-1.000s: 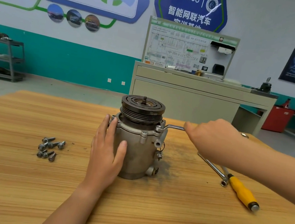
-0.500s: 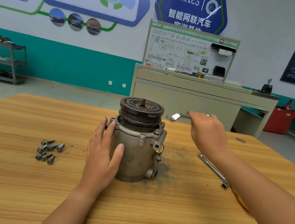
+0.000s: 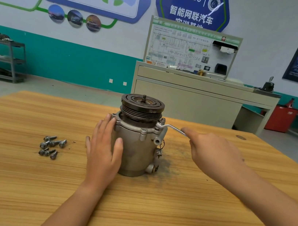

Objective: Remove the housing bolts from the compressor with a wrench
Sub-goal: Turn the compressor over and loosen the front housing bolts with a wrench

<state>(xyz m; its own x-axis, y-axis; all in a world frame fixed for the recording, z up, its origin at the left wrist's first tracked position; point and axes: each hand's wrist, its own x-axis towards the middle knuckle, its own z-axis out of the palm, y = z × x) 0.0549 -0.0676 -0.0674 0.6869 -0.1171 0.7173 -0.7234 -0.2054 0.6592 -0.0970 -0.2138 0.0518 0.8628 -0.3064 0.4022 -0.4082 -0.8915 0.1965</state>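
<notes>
The grey metal compressor (image 3: 136, 145) stands upright on the wooden table (image 3: 150, 208), its dark pulley on top. My left hand (image 3: 103, 150) presses flat against the housing's left side, fingers straight. My right hand (image 3: 213, 152) grips the handle of a silver wrench (image 3: 171, 127), whose head sits on a bolt at the housing's upper right flange. Another bolt head (image 3: 143, 131) shows on the front of the flange.
Several removed bolts (image 3: 51, 146) lie in a loose pile on the table left of the compressor. Dark grime marks the wood to the compressor's right. Behind the table stand a beige training bench (image 3: 194, 100) and a metal shelf (image 3: 2, 59) at the far left.
My right hand lifted the wrench off the flange bolt, swung it back above the pulley, then set its head down on the upper right bolt again. My left hand stayed on the housing.
</notes>
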